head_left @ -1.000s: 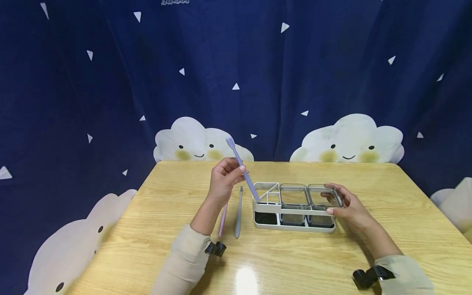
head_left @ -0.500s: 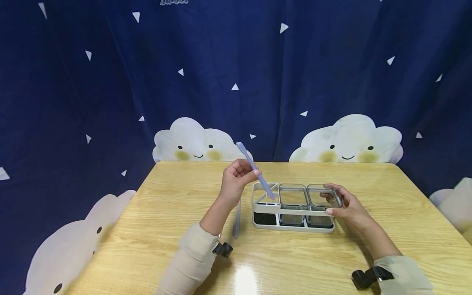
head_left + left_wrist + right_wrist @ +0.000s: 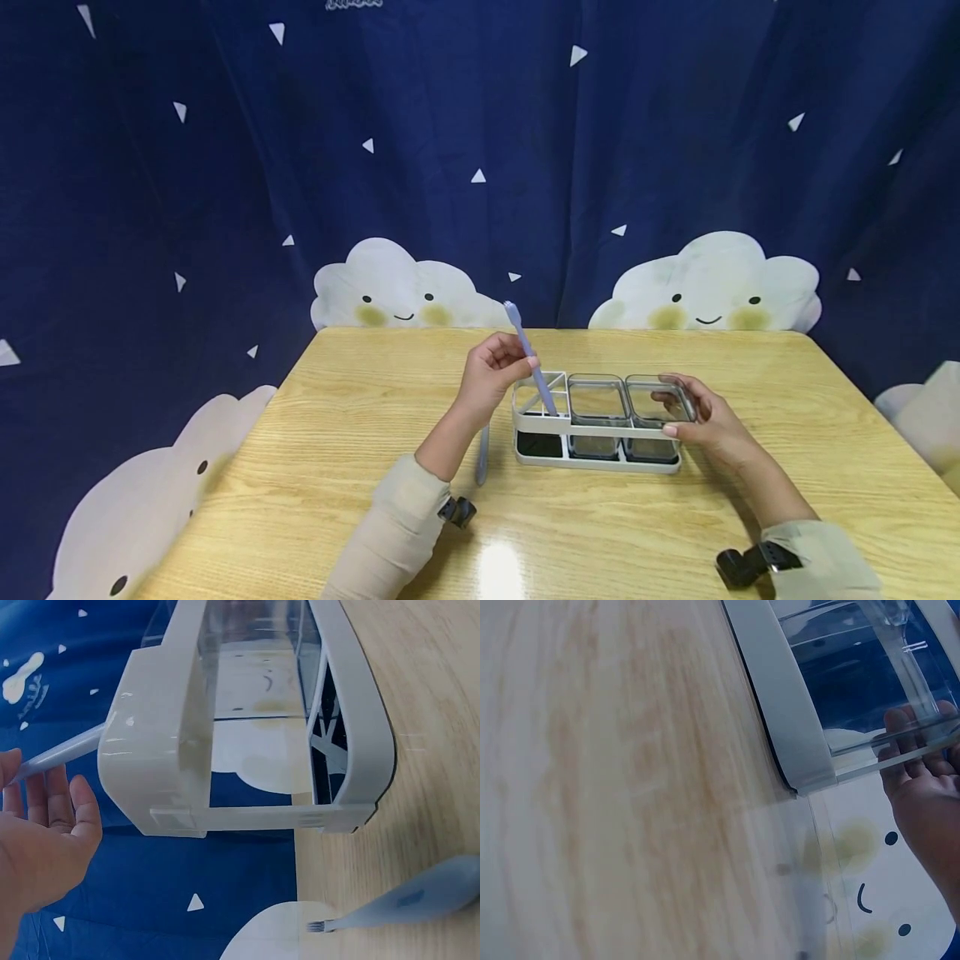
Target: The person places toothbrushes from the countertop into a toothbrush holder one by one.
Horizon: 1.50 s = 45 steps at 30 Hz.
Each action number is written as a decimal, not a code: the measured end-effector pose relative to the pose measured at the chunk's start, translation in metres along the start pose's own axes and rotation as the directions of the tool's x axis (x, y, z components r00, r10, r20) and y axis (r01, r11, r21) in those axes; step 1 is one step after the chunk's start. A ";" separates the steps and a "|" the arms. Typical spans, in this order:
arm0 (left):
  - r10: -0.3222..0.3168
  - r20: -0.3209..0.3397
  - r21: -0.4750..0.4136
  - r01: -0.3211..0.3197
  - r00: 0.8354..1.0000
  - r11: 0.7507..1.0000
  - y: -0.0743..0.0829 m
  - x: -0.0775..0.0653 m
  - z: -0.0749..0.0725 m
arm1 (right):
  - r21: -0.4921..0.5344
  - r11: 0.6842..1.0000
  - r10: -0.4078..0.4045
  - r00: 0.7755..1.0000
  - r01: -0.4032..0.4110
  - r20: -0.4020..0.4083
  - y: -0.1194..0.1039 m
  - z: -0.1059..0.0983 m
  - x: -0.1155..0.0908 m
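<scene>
My left hand (image 3: pixel 487 383) pinches a purple-blue toothbrush (image 3: pixel 543 393) between thumb and fingers. The brush tilts, bristle head up, and its lower end is at the divided left section of a white toothbrush holder (image 3: pixel 600 432). At the holder's right end my right hand (image 3: pixel 708 423) grips it, thumb at the front rim and fingers behind a clear cup (image 3: pixel 660 402). From the side, the left wrist view shows the brush handle (image 3: pixel 67 750) passing behind the holder's upper tier.
A grey toothbrush (image 3: pixel 483 462) lies on the wooden table (image 3: pixel 615 533) left of the holder, partly covered by my left arm. Another clear cup (image 3: pixel 597 402) sits in the holder's middle. A dark blue curtain (image 3: pixel 420 167) hangs behind the table.
My left hand has moved right and slightly down, bringing the toothbrush from the holder's left corner further over its divided section, now more upright. The pink stick-like item is now hidden. My right hand stays still.
</scene>
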State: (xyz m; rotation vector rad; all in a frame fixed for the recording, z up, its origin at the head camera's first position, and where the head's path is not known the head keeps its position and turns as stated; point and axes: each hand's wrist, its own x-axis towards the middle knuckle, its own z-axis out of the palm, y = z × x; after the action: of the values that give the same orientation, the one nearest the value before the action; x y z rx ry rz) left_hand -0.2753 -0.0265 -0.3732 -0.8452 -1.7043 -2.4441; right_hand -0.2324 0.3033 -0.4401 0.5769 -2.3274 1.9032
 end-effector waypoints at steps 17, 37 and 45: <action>-0.105 0.061 0.175 0.093 0.993 0.980 0.007 -0.001 0.006 | 0.043 0.999 -0.020 1.000 0.019 0.008 0.005 -0.002 0.000; -0.280 0.148 0.434 0.192 0.948 0.880 -0.005 0.008 -0.003 | 0.045 0.999 -0.031 0.999 0.031 0.017 0.005 -0.002 0.002; -0.325 0.138 0.488 0.222 0.935 0.844 -0.002 0.011 -0.001 | 0.032 0.999 -0.039 0.999 0.039 0.025 0.004 -0.003 0.001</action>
State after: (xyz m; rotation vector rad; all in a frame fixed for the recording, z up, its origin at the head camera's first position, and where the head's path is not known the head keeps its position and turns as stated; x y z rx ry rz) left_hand -0.2855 -0.0233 -0.3704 -0.8703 -2.5124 -1.9788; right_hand -0.2349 0.3063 -0.4430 0.6489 -2.2878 1.9300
